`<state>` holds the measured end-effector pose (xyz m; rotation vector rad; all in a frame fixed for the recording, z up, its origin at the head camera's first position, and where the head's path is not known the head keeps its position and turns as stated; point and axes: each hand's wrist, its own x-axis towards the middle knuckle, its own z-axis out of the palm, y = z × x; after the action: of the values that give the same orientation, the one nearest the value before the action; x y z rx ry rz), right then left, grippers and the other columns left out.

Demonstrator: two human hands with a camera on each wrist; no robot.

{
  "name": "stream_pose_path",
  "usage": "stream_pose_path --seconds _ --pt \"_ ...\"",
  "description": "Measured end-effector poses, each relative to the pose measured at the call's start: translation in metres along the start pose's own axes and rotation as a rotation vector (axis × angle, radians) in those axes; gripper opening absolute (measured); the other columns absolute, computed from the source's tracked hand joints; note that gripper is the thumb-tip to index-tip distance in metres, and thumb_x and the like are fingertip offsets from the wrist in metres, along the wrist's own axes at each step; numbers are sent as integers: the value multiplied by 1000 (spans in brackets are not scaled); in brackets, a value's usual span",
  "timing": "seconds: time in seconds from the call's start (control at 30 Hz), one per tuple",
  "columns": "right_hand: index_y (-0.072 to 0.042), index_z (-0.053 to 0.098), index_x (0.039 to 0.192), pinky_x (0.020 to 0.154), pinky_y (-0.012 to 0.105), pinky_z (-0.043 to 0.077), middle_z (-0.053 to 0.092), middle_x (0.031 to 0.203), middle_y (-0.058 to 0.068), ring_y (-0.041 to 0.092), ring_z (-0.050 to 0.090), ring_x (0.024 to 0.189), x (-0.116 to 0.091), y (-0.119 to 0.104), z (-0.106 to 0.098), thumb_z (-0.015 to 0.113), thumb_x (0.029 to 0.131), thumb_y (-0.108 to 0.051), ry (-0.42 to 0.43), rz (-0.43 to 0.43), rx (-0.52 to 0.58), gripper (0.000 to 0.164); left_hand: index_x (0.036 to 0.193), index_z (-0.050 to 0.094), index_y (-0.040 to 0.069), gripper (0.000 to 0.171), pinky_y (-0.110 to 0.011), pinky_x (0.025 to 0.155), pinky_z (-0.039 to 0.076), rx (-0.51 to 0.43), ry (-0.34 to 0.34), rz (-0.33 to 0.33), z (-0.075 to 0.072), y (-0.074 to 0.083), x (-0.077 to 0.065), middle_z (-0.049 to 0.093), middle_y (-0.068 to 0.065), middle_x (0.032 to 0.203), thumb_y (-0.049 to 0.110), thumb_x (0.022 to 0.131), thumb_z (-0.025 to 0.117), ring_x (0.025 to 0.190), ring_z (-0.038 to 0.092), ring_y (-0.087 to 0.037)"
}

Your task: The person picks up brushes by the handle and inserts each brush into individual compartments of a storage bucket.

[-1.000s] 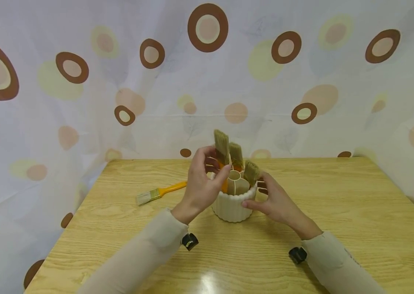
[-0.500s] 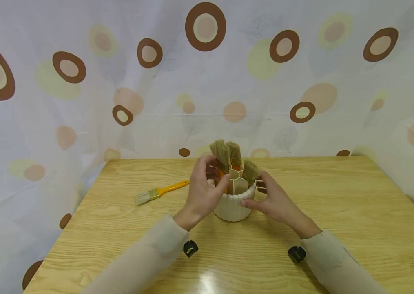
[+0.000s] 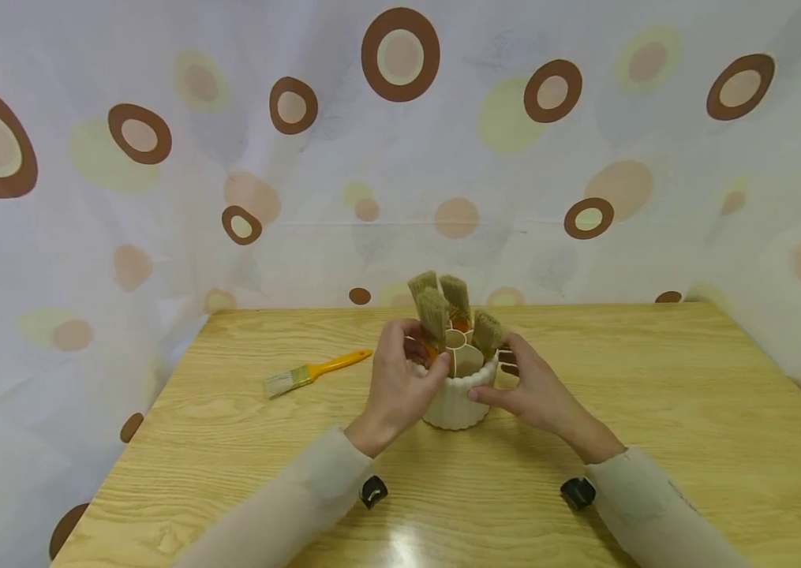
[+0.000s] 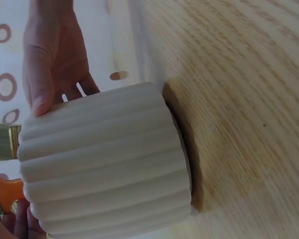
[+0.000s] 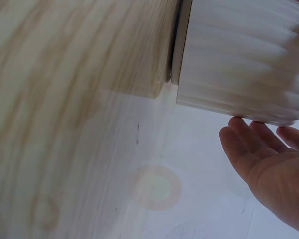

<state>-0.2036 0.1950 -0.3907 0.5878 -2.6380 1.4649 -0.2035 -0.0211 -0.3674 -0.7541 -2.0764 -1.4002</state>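
Observation:
A white, ribbed round holder (image 3: 458,404) with divided compartments stands on the table. Paintbrushes stand in it bristles up: one brush (image 3: 455,298) at the back, one brush (image 3: 488,333) at the right and one brush (image 3: 423,282) at the back left. My left hand (image 3: 400,390) pinches another paintbrush (image 3: 433,314) low, near its orange neck (image 4: 9,191), at the holder's left side; its lower handle is hidden inside. My right hand (image 3: 535,390) grips the holder's right side, thumb in front and fingertips (image 5: 236,122) against the ribbed wall.
A paintbrush with a yellow-orange handle (image 3: 339,363) lies on the wooden table (image 3: 656,410) to the left of the holder, bristles toward the left. A patterned cloth (image 3: 457,158) hangs behind the table and along its sides.
My left hand has moved down and slightly right, lowering its paintbrush into the holder. Another brush's bristles now show behind it. My right hand has stayed on the holder.

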Motion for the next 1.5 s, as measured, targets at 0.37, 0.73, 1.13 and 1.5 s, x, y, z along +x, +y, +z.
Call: stream_pose_path --seconds 0.37,0.73,1.13,1.5 --pt "-10 32 144 102 55 36 40 139 13 36 41 128 1 0 0 81 75 -38 -4 -10 8 88 104 51 3 34 -31 69 46 121 22 32 1 -3 -2 52 -9 93 12 78 71 80 51 -22" --pt "-12 30 145 102 54 36 39 141 11 35 39 129 0 -2 0 80 75 -42 -8 4 11 91 101 54 5 38 -32 72 40 228 -14 21 3 -7 -8 55 -6 87 17 74 78 79 51 -23" --pt "-11 30 145 102 56 35 39 141 13 37 39 130 -1 -2 0 79 77 -38 -16 6 13 88 102 55 5 38 -34 77 40 226 -31 -17 3 -5 -10 56 -6 90 18 76 79 84 52 -23" --pt "-14 32 143 102 53 36 42 136 10 34 42 127 -2 -2 -1 80 75 -41 -2 12 18 88 104 57 1 36 -38 81 43 167 -31 25 -6 -6 -10 59 -10 99 15 78 78 90 53 -26"
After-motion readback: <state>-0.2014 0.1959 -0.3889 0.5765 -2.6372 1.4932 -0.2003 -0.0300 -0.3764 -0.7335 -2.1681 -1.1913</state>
